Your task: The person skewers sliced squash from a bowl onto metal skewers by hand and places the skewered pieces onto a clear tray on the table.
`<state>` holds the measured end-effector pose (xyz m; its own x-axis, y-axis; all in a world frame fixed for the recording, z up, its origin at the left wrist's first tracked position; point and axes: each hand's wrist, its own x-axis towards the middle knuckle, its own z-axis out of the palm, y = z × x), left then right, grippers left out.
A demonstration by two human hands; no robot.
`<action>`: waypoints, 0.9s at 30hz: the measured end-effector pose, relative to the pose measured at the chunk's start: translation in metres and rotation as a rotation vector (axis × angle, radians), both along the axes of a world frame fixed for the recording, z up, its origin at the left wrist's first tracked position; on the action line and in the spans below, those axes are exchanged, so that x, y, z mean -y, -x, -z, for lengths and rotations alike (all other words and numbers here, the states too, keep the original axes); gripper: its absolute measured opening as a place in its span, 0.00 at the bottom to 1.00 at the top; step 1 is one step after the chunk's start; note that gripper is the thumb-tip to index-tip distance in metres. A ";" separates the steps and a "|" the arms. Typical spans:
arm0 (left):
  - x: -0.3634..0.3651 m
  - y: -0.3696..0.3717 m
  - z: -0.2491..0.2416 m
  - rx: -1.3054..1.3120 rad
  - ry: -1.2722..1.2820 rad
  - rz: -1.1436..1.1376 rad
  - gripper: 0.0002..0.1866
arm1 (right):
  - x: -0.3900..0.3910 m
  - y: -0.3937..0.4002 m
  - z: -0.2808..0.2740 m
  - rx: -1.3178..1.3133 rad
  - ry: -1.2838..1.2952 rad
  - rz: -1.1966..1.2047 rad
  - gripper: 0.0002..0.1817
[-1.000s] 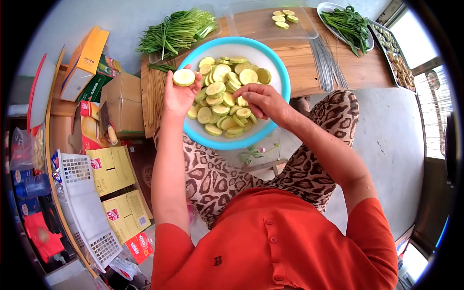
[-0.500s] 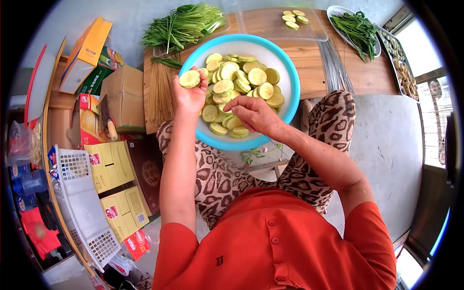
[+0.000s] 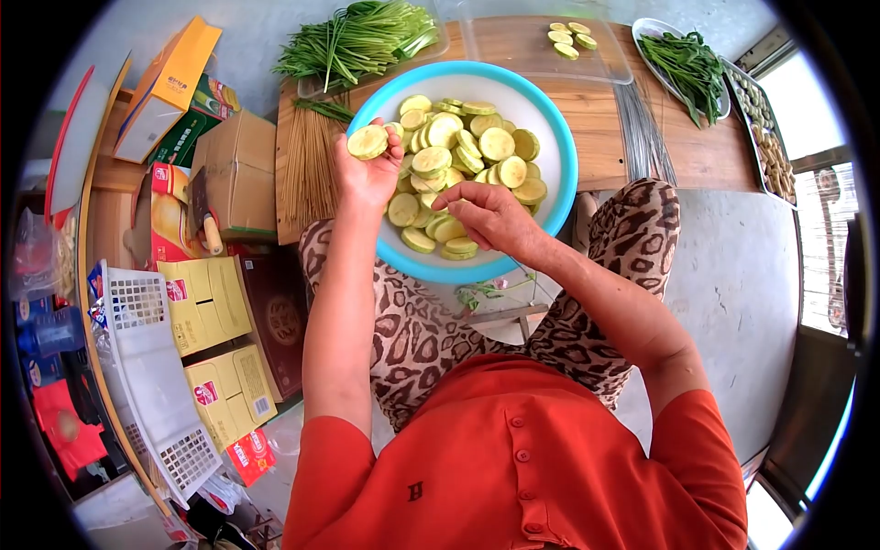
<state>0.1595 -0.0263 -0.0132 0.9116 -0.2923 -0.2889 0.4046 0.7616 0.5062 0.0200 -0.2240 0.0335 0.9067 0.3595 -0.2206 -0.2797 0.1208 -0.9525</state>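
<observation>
My left hand [image 3: 371, 172] grips a round zucchini slice [image 3: 368, 142] over the left rim of a blue-edged white basin [image 3: 385, 92]. Its cut face is turned up. Lower right, over the basin, my right hand [image 3: 492, 216] is closed in a pinch around a thin skewer [image 3: 525, 269]; the skewer is faint and its tip is hard to make out. Beneath both hands, the basin holds a heap of zucchini slices [image 3: 497, 144].
Bamboo sticks [image 3: 305, 170] lie left of the basin and metal skewers [image 3: 647, 137] lie right. Behind are green stalks [image 3: 357, 41], a clear tray [image 3: 513, 55] with several slices, leafy greens [image 3: 683, 69] and a filled tray [image 3: 765, 133]. Boxes [image 3: 234, 174] stand at left.
The whole view has shifted slightly. Both hands keep nearly the same pose, with the zucchini slice still in my left hand.
</observation>
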 end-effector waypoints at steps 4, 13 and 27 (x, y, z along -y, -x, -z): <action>-0.002 0.000 0.002 0.007 0.024 0.020 0.30 | 0.001 -0.001 0.003 -0.002 -0.007 -0.012 0.11; 0.000 0.001 0.001 0.007 -0.026 0.046 0.30 | 0.001 0.000 0.002 0.002 -0.002 -0.008 0.11; 0.013 0.010 -0.005 -0.012 -0.038 0.070 0.32 | -0.001 0.000 0.008 0.003 0.002 0.027 0.10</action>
<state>0.1499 -0.0391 -0.0084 0.8858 -0.3434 -0.3120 0.4623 0.7114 0.5293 0.0200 -0.2227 0.0251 0.9166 0.3348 -0.2185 -0.2736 0.1267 -0.9535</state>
